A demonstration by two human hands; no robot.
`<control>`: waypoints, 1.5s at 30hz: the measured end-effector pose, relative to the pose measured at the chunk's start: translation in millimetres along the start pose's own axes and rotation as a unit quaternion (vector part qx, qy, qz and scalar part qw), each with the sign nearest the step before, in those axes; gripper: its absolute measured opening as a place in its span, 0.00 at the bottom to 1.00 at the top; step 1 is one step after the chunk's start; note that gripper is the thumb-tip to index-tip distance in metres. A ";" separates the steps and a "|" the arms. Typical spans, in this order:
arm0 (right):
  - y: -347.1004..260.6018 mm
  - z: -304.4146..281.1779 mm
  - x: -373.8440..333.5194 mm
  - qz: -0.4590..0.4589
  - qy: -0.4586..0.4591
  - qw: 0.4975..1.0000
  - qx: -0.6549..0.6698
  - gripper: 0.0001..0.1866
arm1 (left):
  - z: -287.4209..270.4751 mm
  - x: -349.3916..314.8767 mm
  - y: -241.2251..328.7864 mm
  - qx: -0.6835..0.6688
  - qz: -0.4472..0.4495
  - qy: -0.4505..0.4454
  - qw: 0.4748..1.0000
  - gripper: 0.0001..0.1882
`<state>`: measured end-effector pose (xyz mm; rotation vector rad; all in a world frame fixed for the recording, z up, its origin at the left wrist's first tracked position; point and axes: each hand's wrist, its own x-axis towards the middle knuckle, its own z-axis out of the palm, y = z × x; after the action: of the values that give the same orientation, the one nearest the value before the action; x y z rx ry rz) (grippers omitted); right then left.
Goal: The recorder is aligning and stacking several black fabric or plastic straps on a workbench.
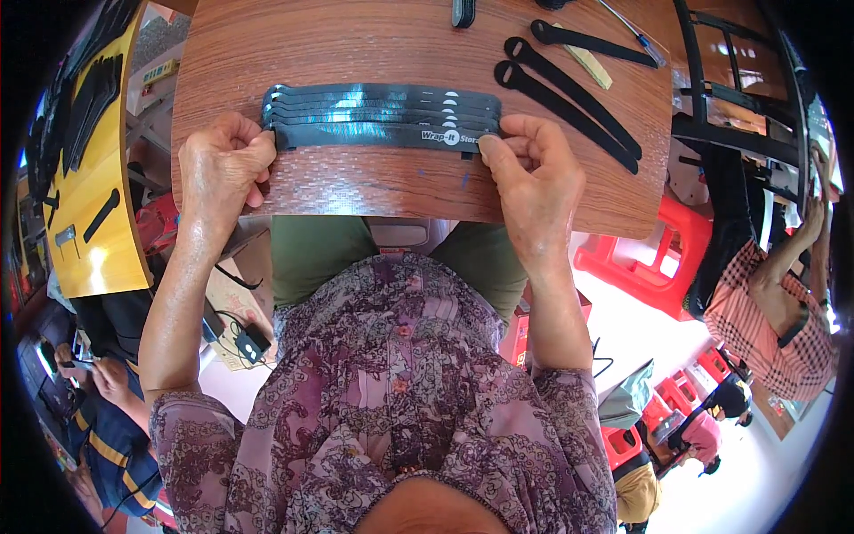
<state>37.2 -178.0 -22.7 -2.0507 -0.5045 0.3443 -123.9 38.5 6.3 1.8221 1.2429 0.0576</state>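
A fanned stack of glossy black printed strips (356, 116) lies across the wooden table near its front edge. White half-round marks line up towards the strips' right end. My left hand (218, 165) is closed at the left end, thumb and fingers pinching the edge. At the right end my right hand (541, 173) pinches the nearest strip, thumb on top. Beyond it, loose black hook-and-loop straps (569, 111) with slotted round heads lie slanting on the table. Another black strap (598, 43) lies farther back.
The wooden table (356, 44) also bears a yellowish strip (589, 67) and a thin blue-tipped tool (642, 43). At left stands a yellow table (107, 258) with black straps on it. A red stool (654, 267) is at right. Other people sit on both sides.
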 end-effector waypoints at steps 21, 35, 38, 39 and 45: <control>-4.8 -1.9 4.5 0.002 -0.004 0.999 -0.052 0.13 | -0.2 1.6 -0.2 -0.010 0.012 -0.006 1.000 0.07; -8.8 -4.4 10.7 0.006 -0.028 0.994 -0.106 0.13 | 1.3 2.0 3.6 0.005 0.019 0.000 1.000 0.07; -7.8 -5.3 10.3 0.003 -0.030 0.994 -0.103 0.12 | 1.3 1.8 3.9 -0.002 0.012 -0.002 1.000 0.07; -6.9 -5.8 10.2 -0.004 -0.027 0.995 -0.096 0.11 | 1.4 1.6 3.0 -0.003 0.013 -0.004 1.000 0.07; -4.4 -9.2 11.4 -0.012 -0.038 0.992 -0.116 0.08 | 1.1 0.5 2.2 0.005 0.021 -0.007 1.000 0.07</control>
<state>50.2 -177.3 -14.7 -2.2607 -0.6401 0.3644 -121.5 38.0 7.0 1.8549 1.1963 0.0623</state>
